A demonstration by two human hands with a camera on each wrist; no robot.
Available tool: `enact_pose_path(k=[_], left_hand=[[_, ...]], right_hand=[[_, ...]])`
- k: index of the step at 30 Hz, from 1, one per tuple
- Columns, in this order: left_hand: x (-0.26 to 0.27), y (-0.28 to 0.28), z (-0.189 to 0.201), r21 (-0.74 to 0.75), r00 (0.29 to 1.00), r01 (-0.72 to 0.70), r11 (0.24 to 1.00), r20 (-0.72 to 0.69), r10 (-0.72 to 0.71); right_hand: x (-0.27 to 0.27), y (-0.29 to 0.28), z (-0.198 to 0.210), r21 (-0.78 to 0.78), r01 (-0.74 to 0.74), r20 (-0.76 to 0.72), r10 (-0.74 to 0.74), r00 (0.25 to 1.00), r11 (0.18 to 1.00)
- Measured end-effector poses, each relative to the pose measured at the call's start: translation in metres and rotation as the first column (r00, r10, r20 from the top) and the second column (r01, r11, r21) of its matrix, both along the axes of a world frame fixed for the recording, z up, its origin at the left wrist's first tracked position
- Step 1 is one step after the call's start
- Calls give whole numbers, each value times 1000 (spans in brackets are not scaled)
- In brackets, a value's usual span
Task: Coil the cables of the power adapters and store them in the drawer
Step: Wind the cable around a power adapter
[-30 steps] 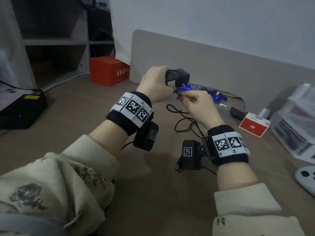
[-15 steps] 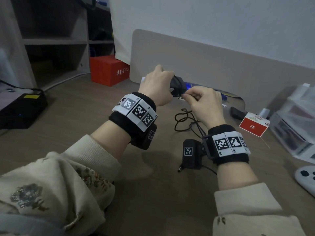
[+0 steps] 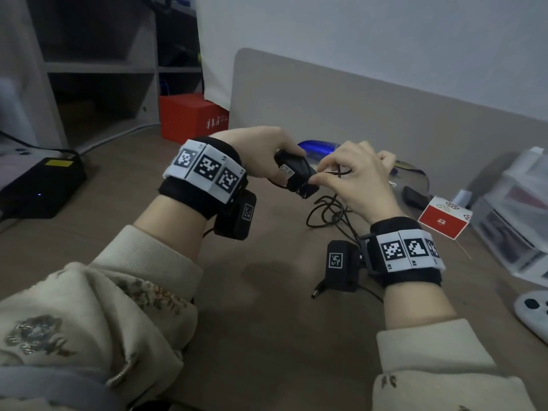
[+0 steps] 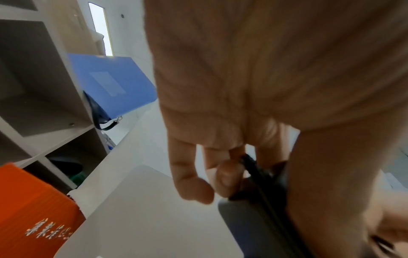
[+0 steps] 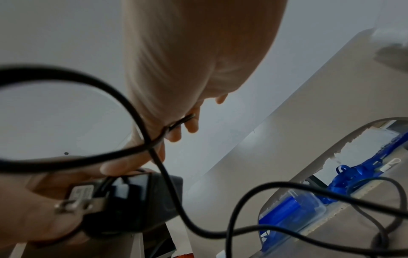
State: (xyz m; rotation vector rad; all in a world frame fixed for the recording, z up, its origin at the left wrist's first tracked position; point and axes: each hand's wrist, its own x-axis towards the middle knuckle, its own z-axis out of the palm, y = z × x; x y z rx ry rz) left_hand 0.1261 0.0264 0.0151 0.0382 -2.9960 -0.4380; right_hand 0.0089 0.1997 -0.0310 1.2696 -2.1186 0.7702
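Observation:
A black power adapter [image 3: 296, 173] is held above the desk, gripped by my left hand [image 3: 267, 155]. In the right wrist view the adapter [image 5: 132, 200] shows its metal prongs and a label. Just right of the adapter, my right hand [image 3: 353, 176] pinches its thin black cable [image 3: 338, 173]. The rest of the cable [image 3: 326, 212] hangs down in loose loops onto the desk, and its barrel plug [image 3: 317, 293] lies near my right wrist. In the left wrist view my left fingers [image 4: 220, 174] curl round the adapter [image 4: 247, 223]. No drawer interior is visible.
A red box [image 3: 189, 120] stands at the back left, a black device [image 3: 38, 185] at the far left. A red and white carton [image 3: 443, 221], clear plastic drawers [image 3: 516, 215] and a white controller [image 3: 533, 312] sit at the right. Blue items [image 5: 293, 206] lie behind the desk divider [image 3: 385, 114].
Both hands have come lower and nearer with the adapter. The adapter has turned in my left hand, and my right hand has drawn a turn of cable up beside it.

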Motion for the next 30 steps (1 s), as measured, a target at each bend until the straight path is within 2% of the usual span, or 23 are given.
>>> enact_pose_path(k=[5, 10, 15, 24, 28, 30], left_hand=[[5, -7, 1, 117, 999, 36, 992, 32, -40], [5, -5, 1, 196, 993, 88, 977, 60, -102], [10, -2, 3, 322, 977, 169, 931, 73, -203], [10, -5, 0, 548, 944, 293, 784, -37, -328], [7, -2, -4, 652, 913, 356, 669, -89, -399], [6, -2, -5, 698, 883, 405, 591, -130, -452]], right_hand=[[-6, 6, 0, -9, -15, 71, 16, 997, 1000], [-12, 8, -3, -81, -159, 131, 169, 977, 984], [-10, 7, -2, -140, -181, 107, 196, 975, 974], [-8, 11, 0, -276, -195, 152, 243, 958, 941], [-10, 8, -3, -272, -201, 231, 267, 936, 941], [-8, 8, -3, -264, -222, 212, 281, 936, 939]])
